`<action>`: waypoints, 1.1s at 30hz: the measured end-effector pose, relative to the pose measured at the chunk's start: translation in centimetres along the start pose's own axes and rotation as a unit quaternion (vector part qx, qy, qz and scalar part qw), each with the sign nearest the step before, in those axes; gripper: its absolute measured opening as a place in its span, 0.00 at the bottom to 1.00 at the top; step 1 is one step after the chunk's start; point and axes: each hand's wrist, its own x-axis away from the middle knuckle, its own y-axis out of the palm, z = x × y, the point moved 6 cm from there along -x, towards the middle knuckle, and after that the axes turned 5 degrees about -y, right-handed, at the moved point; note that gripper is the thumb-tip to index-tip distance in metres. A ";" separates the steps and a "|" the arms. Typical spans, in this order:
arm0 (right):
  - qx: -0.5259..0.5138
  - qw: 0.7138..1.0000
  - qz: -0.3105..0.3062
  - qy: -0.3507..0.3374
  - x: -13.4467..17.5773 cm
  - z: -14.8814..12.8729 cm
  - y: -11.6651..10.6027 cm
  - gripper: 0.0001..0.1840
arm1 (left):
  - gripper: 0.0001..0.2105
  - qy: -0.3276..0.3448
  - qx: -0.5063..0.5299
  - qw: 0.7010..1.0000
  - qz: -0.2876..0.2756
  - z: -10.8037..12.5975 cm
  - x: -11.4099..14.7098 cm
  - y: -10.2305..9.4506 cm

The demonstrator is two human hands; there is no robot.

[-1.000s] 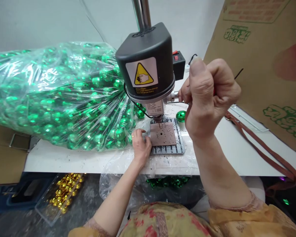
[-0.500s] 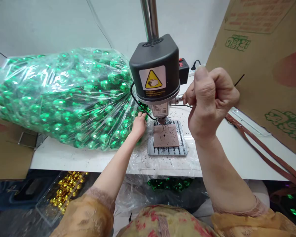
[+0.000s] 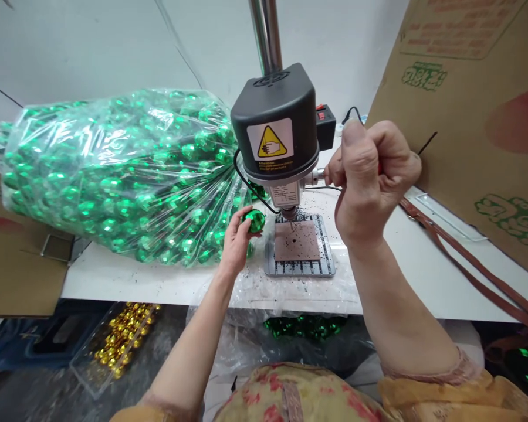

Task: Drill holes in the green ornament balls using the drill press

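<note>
our left hand [image 3: 235,243] clamped a green ball [image 3: 256,221] just off the far left corner of the metal base [image 3: 328,261]; our right hand [image 3: 369,176] gripped the lever [image 3: 320,176]. we judged a firm hold, well clear of the bit [image 3: 291,224], best.

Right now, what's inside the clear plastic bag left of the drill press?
Many shiny green faceted balls show through the clear plastic bag. Glare hides parts, and anything deeper is covered by the outer balls.
</note>
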 end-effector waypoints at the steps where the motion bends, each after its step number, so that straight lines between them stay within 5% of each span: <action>1: -0.011 1.000 0.005 0.001 0.0 0.0 0.0 0.25 | 0.18 -0.036 0.063 0.997 -0.018 -0.2 1.2 0.3; 5: -0.039 0.999 0.019 0.010 0.0 0.0 -0.1 0.24 | 0.23 -0.141 0.187 0.970 -0.065 -1.2 4.2 1.9; 9: -0.037 0.999 0.008 0.014 0.0 0.1 -0.1 0.24 | 0.29 -0.163 0.179 0.968 -0.073 -1.7 4.8 2.8; 14: -0.005 1.000 -0.009 0.012 0.0 0.0 -0.1 0.25 | 0.31 -0.109 0.075 0.990 -0.038 -2.5 4.1 3.2; 26: -0.037 0.999 -0.010 0.009 -0.1 -0.4 0.2 0.22 | 0.28 0.015 -0.031 0.996 -0.079 -4.2 2.2 5.2; 33: -0.035 0.999 -0.010 0.011 -0.1 -0.5 0.2 0.23 | 0.27 0.028 -0.088 0.991 -0.093 -4.0 1.9 5.7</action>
